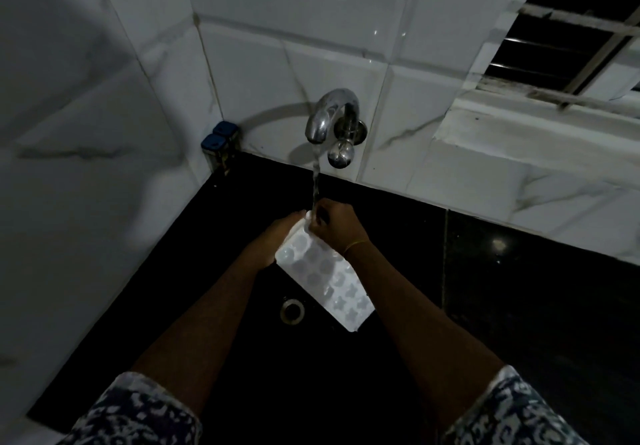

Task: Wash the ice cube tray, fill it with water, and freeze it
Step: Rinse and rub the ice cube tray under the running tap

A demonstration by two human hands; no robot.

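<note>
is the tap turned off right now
No, a stream of water runs from the tap onto the far end of the ice cube tray held over the sink.

The scene is looking dim and bluish. The white marble-veined wall tiles [287, 46] are catching most of the light, while the black sink [346, 358] is swallowing detail. The chrome tap [329, 115] is casting a curved shadow leftward. Tile lines are bowing near the edges; everything is looking soft and grainy.
</note>
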